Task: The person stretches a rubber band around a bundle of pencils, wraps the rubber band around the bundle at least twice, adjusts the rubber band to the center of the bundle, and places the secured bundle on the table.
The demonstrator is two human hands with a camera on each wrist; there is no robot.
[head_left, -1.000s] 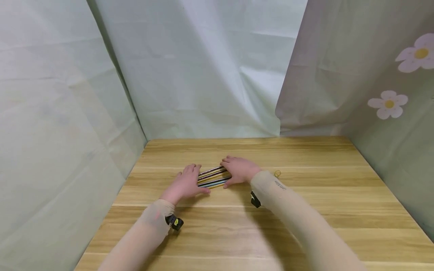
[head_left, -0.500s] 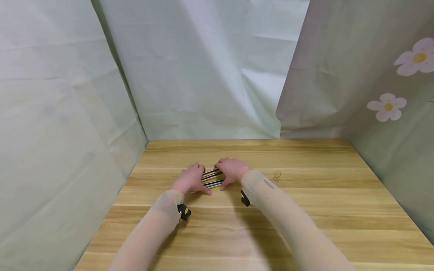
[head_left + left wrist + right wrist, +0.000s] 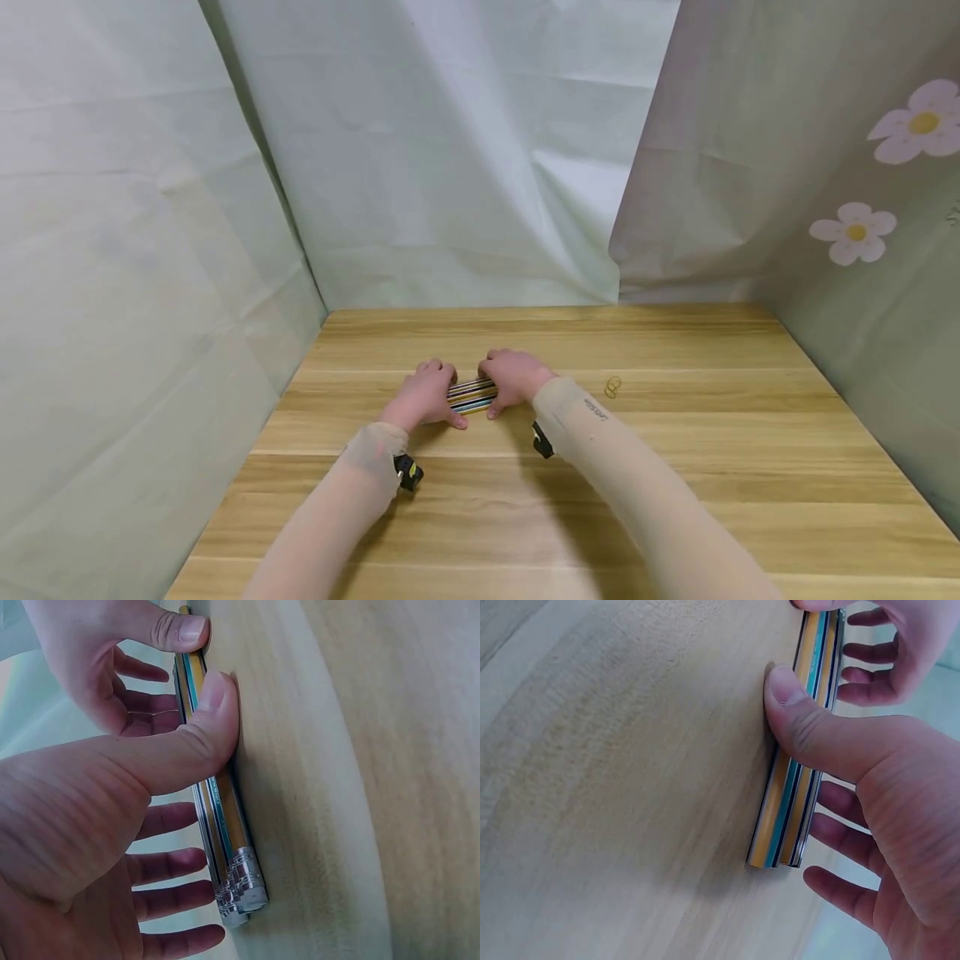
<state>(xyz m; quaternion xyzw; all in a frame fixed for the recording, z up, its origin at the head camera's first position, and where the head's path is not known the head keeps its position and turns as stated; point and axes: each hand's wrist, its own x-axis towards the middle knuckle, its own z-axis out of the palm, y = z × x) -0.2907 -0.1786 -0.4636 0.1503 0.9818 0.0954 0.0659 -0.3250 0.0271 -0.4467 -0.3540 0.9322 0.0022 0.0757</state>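
Observation:
Several striped pencils (image 3: 472,397) lie side by side on the wooden table, in yellow, teal and dark tones. My left hand (image 3: 427,397) grips the row near its left end, thumb on the near side and fingers along the far side. The right hand (image 3: 516,378) holds the other end the same way. Silver ferrules with pale erasers (image 3: 256,895) show past the left hand in the left wrist view. In the right wrist view the pencils' opposite ends (image 3: 765,859) look flat and unsharpened. The hands hide parts of the row.
Thin yellow loops that look like rubber bands (image 3: 613,387) lie on the table (image 3: 712,450) right of the right hand. Pale cloth (image 3: 450,167) hangs behind and at both sides. Small black cameras (image 3: 408,472) sit at the wrists.
Both hands have come closer together along the pencils, the left moving right and the right moving left. Gaps between the pencils have narrowed. The yellow loops are more fully visible.

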